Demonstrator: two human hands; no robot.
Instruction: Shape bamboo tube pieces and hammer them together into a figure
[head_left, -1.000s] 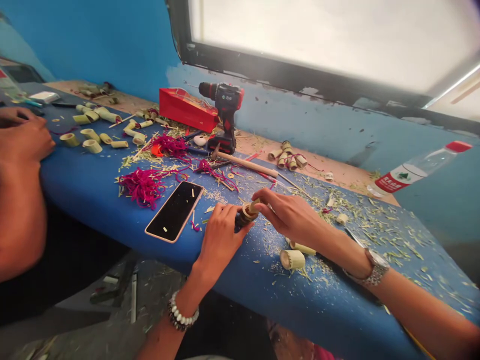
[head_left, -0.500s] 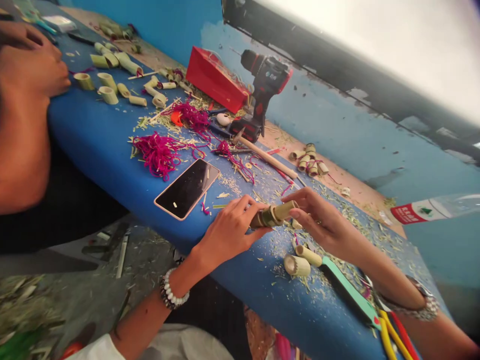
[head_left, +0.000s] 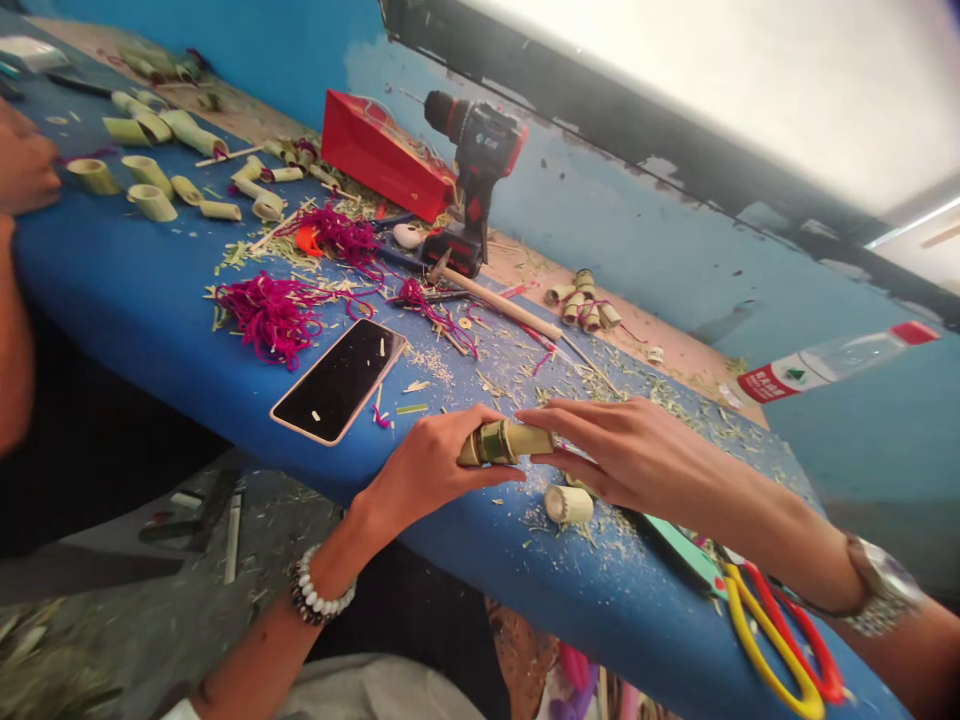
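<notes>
My left hand [head_left: 420, 470] grips a short bamboo tube [head_left: 495, 442] with a dark green band, held level just above the blue table. A narrower pale section of bamboo [head_left: 529, 439] sticks out of its right end. My right hand [head_left: 626, 445] closes round that narrower end, fingers on top and thumb below. Under the right hand a pale bamboo ring [head_left: 568, 504] lies on the table, and another bamboo piece behind it is partly hidden. A green-handled tool [head_left: 686, 555] and scissors with red and yellow handles [head_left: 776, 640] lie by the right forearm.
A phone [head_left: 339, 382], tangled magenta yarn [head_left: 268, 318], a hammer [head_left: 499, 300] and a cordless drill [head_left: 476, 165] lie or stand beyond. A red box [head_left: 386, 155], bamboo pieces [head_left: 150, 180], a plastic bottle [head_left: 832, 365] and shavings surround them. Another person's hand [head_left: 26, 160] rests at left.
The view has shifted, so the table's things sit further left. My right hand has moved further over the narrower bamboo section, its fingers now straighter and covering its end.
</notes>
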